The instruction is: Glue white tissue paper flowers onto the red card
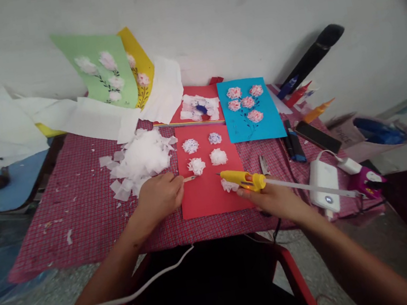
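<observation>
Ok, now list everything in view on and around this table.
hot glue gun: one, yellow, in right hand
small stick: one, pale, in left hand
tissue puffs: five, white, on red card
red card: one, red, table centre
tissue squares: one heap, white, left of red card
flower card: one, blue, beyond red card
flower cards: two, green and yellow, against wall
power bank: one, white, table's right side
tablecloth: one, red check, covering table
left hand: one, holding stick
right hand: one, gripping glue gun
</observation>
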